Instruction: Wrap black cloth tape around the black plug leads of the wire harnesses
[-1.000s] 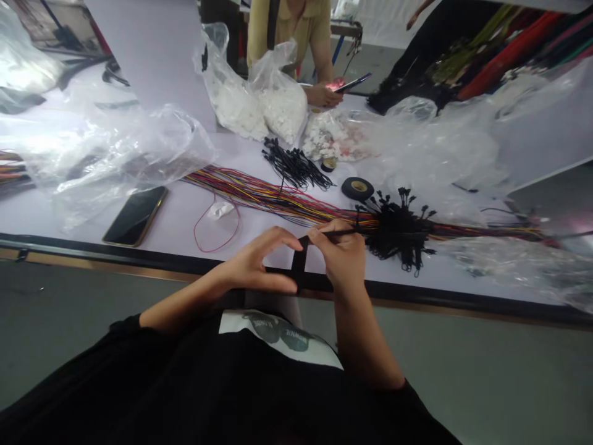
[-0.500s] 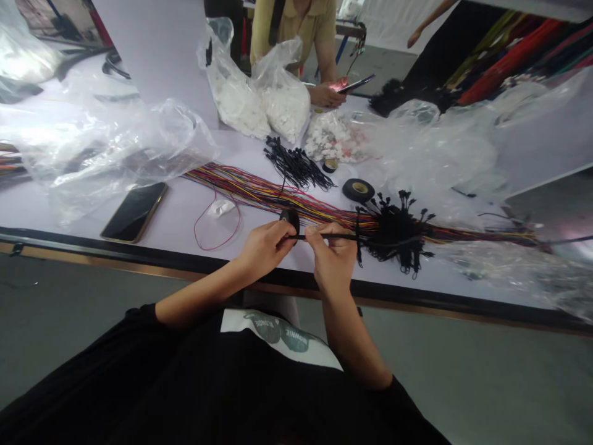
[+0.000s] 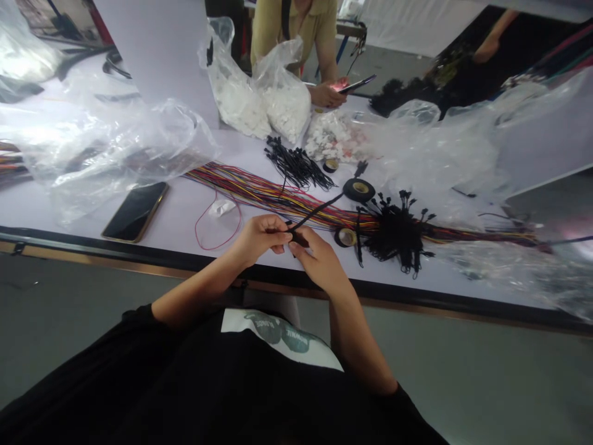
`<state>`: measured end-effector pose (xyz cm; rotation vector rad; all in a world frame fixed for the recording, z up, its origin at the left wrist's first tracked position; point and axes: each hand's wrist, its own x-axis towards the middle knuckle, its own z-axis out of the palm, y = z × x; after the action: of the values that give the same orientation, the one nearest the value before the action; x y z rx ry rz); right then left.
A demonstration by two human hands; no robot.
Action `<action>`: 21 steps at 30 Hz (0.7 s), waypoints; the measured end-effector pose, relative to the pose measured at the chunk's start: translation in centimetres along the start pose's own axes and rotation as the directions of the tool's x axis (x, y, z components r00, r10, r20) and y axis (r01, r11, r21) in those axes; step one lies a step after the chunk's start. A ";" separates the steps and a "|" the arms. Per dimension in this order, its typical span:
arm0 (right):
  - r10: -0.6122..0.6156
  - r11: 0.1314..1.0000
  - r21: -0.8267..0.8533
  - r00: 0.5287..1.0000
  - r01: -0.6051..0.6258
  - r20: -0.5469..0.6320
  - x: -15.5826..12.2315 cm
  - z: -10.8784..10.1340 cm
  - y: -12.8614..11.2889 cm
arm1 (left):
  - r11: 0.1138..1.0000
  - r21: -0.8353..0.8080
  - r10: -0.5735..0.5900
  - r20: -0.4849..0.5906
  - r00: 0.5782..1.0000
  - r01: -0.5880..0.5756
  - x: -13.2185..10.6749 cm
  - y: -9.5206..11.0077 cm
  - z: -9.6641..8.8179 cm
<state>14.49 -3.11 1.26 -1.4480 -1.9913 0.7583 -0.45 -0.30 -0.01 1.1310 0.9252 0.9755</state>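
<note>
My left hand (image 3: 267,236) and my right hand (image 3: 319,258) meet above the table's front edge, fingers pinched on a black cable (image 3: 319,209). The cable slants up and right from the hands, across the coloured wires, to the black tape roll (image 3: 359,190). A black connector (image 3: 361,168) shows just beyond that roll. What lies between the fingertips is mostly hidden. Close to my right hand, a smaller tape roll (image 3: 346,237) rests against the wire bundle (image 3: 259,194). A cluster of short black cables with connectors (image 3: 396,235) lies farther right.
A phone (image 3: 135,212) and a loop of pink wire (image 3: 196,232) lie left. Behind the wires are a pile of black cables (image 3: 296,162), another small tape roll (image 3: 330,165) and bags of white parts (image 3: 282,105). Across the table a person (image 3: 296,31) holds a phone.
The tape roll my left hand held now lies on the table right of my right hand. My hands have come together, and the cable now slants toward the back right.
</note>
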 end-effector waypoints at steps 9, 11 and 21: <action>0.011 0.889 -0.457 0.999 -0.026 -0.035 -0.1 0.3 -1.1 | 0.874 0.459 0.175 0.005 0.984 -0.158 -0.4 -0.2 -0.4; 0.018 0.848 -0.530 1.000 -0.027 -0.023 -0.1 0.4 -1.2 | 0.755 0.631 0.200 0.034 0.979 -0.176 -0.6 0.0 -0.4; 0.103 0.719 -0.695 0.989 0.002 0.108 1.3 0.6 -1.2 | 0.454 0.884 0.128 0.061 0.990 -0.113 -0.5 -0.1 0.3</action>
<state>12.89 -2.27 1.84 -1.9012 -2.5080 0.0908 -0.34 -0.85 0.01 2.1148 1.4566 0.5526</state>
